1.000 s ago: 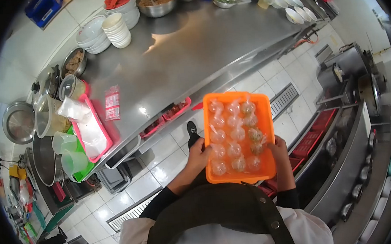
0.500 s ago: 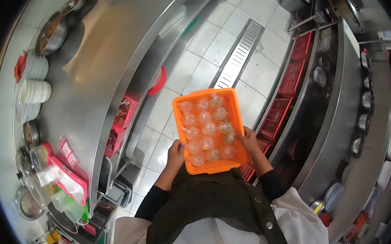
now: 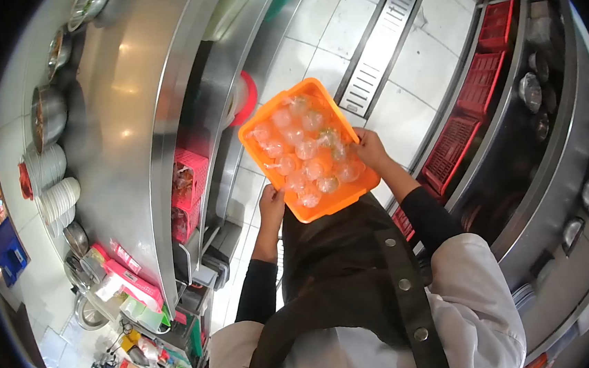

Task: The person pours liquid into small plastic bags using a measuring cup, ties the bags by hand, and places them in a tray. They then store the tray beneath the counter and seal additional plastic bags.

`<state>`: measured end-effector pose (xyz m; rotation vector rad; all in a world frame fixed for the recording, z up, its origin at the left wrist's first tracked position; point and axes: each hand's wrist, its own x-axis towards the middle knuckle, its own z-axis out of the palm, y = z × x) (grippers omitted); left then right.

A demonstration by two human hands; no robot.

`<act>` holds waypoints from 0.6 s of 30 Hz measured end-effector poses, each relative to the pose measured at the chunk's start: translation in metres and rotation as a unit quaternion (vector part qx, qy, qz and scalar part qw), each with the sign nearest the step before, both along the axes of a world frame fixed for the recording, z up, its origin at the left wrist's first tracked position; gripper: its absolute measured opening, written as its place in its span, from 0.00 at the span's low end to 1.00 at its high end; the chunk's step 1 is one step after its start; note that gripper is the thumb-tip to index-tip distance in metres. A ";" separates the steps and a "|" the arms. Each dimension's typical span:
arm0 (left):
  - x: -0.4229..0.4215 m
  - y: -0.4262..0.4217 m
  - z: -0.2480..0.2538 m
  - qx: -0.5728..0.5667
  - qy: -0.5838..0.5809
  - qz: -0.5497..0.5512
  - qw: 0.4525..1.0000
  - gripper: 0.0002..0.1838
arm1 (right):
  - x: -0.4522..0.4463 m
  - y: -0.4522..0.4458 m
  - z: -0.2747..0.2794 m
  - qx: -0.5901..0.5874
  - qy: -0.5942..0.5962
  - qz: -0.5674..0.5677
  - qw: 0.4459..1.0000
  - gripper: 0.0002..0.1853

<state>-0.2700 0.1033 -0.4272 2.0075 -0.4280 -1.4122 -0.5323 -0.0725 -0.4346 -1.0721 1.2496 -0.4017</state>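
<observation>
I hold an orange plastic tray (image 3: 263,114) in front of my apron, above the tiled floor. My left hand (image 3: 272,204) grips its near left edge, and my right hand (image 3: 370,149) is closed on the right rim. Several small, round, clear plastic bags (image 3: 297,180) lie in the tray in rough rows. Some at the right have greenish contents (image 3: 329,138); what the others hold is too unclear to tell. The tray is tilted, its far end turned to the right. My thumbs show at the rim, while the other fingers are mostly hidden beneath it.
At left runs a steel counter (image 3: 121,128) with stacked white bowls (image 3: 59,199), a metal pot (image 3: 50,119) and a pink basket (image 3: 133,283). Red crates (image 3: 451,151) and steel shelving (image 3: 517,201) line the right side. A drain grate (image 3: 382,45) crosses the floor.
The tray has moved up in view and turned clockwise, with both hands still on it. My view has swung, so the left counter looks nearer. The bags have shifted slightly inside the tray.
</observation>
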 end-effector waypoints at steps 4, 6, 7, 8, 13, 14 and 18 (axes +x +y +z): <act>0.000 -0.027 -0.017 0.023 0.001 0.018 1.000 0.08 | 0.005 -0.023 -0.035 -0.043 0.015 0.009 0.999 0.18; 0.002 -0.032 -0.032 0.018 -0.003 0.022 1.000 0.09 | 0.012 -0.036 -0.021 -0.026 0.067 0.031 0.997 0.19; 0.007 -0.036 -0.038 0.040 -0.004 0.009 0.999 0.10 | 0.013 -0.041 -0.024 -0.020 0.092 0.046 0.994 0.19; 0.010 -0.040 -0.042 0.049 -0.019 0.011 0.999 0.11 | 0.015 -0.039 -0.043 -0.036 0.096 0.045 0.994 0.20; 0.039 -0.049 -0.062 0.055 -0.041 0.042 0.997 0.12 | 0.044 -0.052 -0.057 -0.036 0.067 0.026 0.997 0.17; 0.043 -0.052 -0.058 0.057 -0.041 0.051 0.996 0.12 | 0.050 -0.056 -0.057 -0.034 0.066 0.027 0.997 0.17; 0.061 -0.060 -0.063 0.038 -0.008 0.099 0.994 0.13 | 0.080 -0.081 -0.055 -0.090 0.087 0.070 0.990 0.15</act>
